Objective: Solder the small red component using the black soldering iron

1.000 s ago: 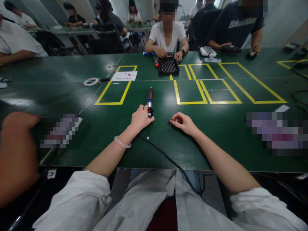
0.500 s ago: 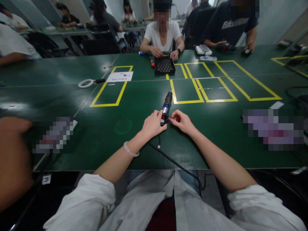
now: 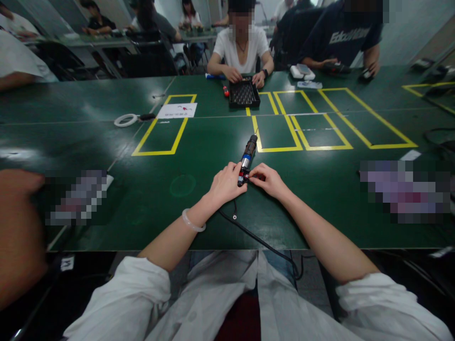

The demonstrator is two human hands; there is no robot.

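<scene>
The power screwdriver [image 3: 250, 150] lies on the green table [image 3: 149, 199] in front of the person, a little right of the middle of the view, set at a slant with its tip pointing away and slightly to the right. It is a slim cylinder: a thin bit at the tip, a black nose, a dark brownish section, then 1 blue band and 1 bright silver band, with red and black parts at the near end. The left hand [image 3: 227, 183] is wrapped over the near end from the left, holding it. The right hand [image 3: 270, 182] has its thumb and forefinger drawn close together at the tool's right side, beside a small red spot; whether they pinch anything, I cannot tell. Nearby run 1 black cable [image 3: 256, 238] and a short wire ending in a pale ring [image 3: 234, 217].
</scene>
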